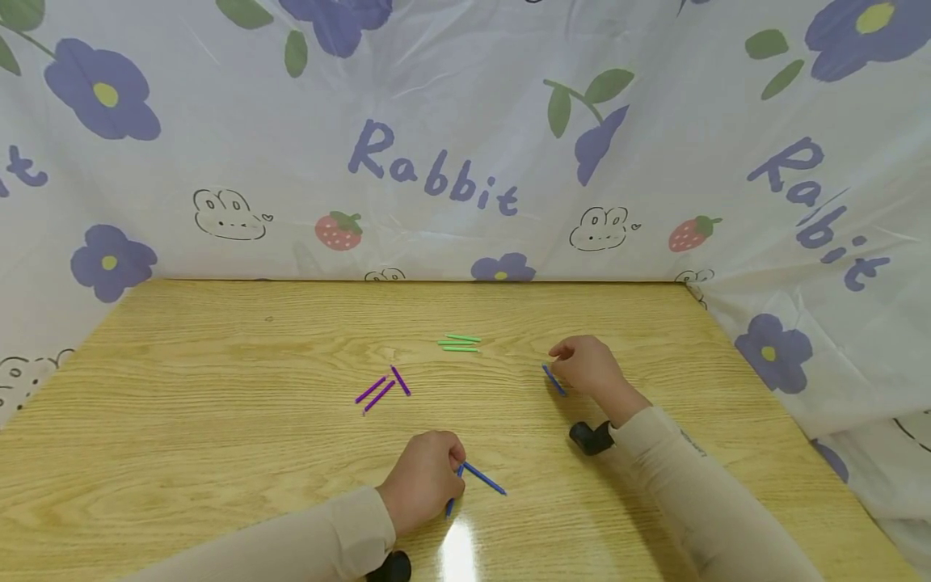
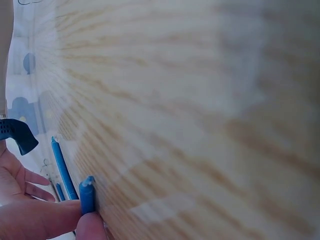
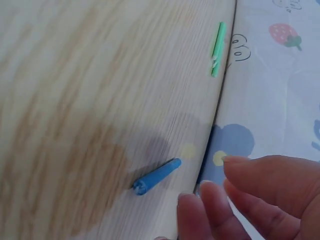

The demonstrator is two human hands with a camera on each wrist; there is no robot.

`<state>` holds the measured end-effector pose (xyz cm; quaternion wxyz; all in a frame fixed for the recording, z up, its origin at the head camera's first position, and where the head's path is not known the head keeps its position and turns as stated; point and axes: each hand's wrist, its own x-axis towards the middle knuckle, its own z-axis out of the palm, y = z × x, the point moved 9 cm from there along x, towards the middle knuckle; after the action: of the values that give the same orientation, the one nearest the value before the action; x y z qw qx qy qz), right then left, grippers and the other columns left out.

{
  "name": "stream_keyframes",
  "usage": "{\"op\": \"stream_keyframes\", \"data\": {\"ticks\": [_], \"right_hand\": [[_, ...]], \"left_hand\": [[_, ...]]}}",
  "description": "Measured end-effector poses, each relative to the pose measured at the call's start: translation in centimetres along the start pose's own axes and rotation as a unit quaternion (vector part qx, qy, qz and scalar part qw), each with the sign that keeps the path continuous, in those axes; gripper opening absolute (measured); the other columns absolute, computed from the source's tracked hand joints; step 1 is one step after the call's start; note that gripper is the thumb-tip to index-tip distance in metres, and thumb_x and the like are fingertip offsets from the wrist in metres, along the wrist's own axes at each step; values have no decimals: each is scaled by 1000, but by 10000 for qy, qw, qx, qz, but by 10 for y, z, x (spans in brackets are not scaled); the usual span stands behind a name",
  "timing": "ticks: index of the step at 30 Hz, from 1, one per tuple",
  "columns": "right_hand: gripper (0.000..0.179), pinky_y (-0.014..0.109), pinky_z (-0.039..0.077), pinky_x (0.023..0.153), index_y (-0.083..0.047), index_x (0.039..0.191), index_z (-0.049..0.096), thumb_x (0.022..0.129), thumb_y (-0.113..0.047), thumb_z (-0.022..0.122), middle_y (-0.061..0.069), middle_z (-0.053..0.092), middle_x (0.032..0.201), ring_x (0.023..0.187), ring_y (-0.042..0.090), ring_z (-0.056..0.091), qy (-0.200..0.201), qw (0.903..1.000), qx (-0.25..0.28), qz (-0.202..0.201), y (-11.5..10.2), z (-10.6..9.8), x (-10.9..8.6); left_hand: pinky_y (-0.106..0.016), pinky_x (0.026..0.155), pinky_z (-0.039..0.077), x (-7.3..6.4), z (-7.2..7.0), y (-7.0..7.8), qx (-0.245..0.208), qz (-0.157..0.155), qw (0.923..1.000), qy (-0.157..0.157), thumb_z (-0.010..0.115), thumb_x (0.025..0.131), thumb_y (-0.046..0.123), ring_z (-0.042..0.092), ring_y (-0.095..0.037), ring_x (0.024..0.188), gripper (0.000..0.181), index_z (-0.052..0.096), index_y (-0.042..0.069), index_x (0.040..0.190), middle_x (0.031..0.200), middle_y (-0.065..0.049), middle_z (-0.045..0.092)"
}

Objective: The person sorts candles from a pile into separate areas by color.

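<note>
In the head view my left hand [image 1: 423,478] is low over the front middle of the table, with thumb and index finger pinching a thin blue candle [image 1: 450,507]. The left wrist view shows that blue candle [image 2: 87,196] between the fingertips, its small nub up. Beside it lies a second blue candle [image 1: 486,479], its far end close to the pinched one. My right hand [image 1: 585,370] hovers at the right with fingers loosely bent and nothing between them. A third blue candle [image 1: 554,381] lies on the table just left of it, apart from the fingertips in the right wrist view.
Several purple candles [image 1: 379,397] lie left of centre on the wooden table [image 1: 218,420]. Farther back, a group of green candles [image 1: 460,349] lies side by side. A patterned cloth [image 1: 436,97] hangs along the table's back and sides. Black devices [image 1: 591,437] sit at both wrists.
</note>
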<state>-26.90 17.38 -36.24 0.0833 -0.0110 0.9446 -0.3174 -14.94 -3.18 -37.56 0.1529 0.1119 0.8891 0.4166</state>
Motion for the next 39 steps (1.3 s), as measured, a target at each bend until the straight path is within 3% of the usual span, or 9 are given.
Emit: {"op": "stream_keyframes", "data": {"ticks": [7,15,21,39], "right_hand": [[30,42,49,82,-1,119,65,92,-11,59,15,65,109,99,30,59,117,9996,127,-202,-7,0,-7],[25,37,51,74,-1,114,67,91,-8,62,11,67,102,93,27,63,257,9979,287,-515,-25,1,-26],[24,38,52,78,-2,113,68,91,-8,63,7,68,99,94,25,63,184,9977,239,-612,-33,11,-35],[11,30,51,70,-7,95,73,85,-5,69,-2,67,82,81,16,64,-252,9936,56,-1097,-58,47,-72]], "left_hand": [[-29,63,46,0,0,0,-3,23,10000,25,65,72,-14,49,-16,71,19,62,-2,86,77,-4,54],[-30,64,46,-1,0,0,-50,59,10000,0,64,72,-14,49,-17,71,19,62,-3,87,77,-4,54],[-30,64,47,-1,1,-1,-86,11,10000,-20,65,73,-14,49,-17,71,19,62,-4,88,78,-4,54],[-28,62,45,-3,-3,-2,136,-27,9998,107,72,71,-9,49,-15,70,18,62,-1,83,76,-3,54]]}}
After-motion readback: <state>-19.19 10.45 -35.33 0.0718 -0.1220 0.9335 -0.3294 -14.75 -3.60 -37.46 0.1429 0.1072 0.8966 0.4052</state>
